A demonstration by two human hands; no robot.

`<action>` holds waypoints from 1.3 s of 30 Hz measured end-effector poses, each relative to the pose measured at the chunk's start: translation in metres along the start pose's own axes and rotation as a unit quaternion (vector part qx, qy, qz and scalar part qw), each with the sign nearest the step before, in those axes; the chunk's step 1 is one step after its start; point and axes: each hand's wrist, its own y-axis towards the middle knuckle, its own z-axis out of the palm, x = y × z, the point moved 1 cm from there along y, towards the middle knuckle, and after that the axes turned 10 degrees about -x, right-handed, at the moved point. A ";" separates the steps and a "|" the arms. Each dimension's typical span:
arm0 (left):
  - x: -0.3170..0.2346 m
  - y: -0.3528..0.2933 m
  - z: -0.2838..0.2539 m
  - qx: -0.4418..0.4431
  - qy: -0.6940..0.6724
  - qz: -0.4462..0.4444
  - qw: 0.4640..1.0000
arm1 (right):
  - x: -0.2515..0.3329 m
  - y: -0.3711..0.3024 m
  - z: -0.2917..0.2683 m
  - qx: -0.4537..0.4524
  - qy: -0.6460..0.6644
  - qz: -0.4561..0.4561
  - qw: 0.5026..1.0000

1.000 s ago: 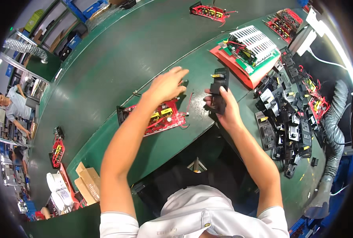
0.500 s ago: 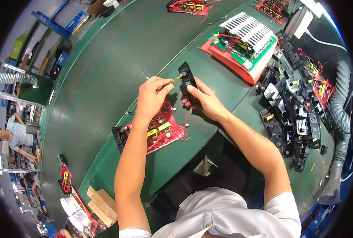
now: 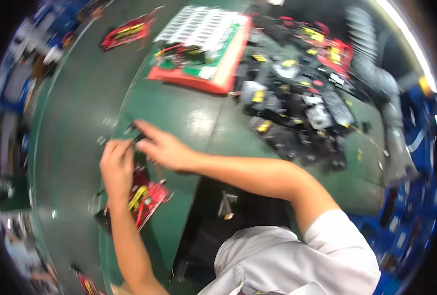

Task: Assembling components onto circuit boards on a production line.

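Panel (image 3: 140, 138), black, blurred, held over tabletop (image 3: 179, 108), just beyond red board (image 3: 153, 195) by near edge. Half second ago left hand (image 3: 116, 161) stood slightly apart; now fingers bunch at panel, pinching or not, can't tell. Right hand (image 3: 167, 150) pinches it. Both hands now meet at one piece. Red tray (image 3: 188, 84), toward far edge, bears green board (image 3: 182, 70), white cover (image 3: 194, 24). Black parts (image 3: 287, 98) heaped toward right edge.

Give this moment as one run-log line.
right hand: holds black part | left hand: at black part, grip blurred | red board: on green table, partly hidden | pile of black parts: farther right
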 end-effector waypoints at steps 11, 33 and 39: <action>-0.001 -0.006 0.011 0.015 0.110 0.093 0.990 | -0.013 0.000 0.006 -0.044 -0.150 -0.100 0.983; 0.037 0.019 -0.023 -0.090 -0.382 -0.342 0.854 | 0.002 -0.005 -0.002 -0.032 -0.120 -0.135 0.983; 0.050 0.003 -0.046 -0.080 -0.417 -0.343 0.838 | -0.011 -0.004 0.018 -0.012 -0.122 -0.156 0.980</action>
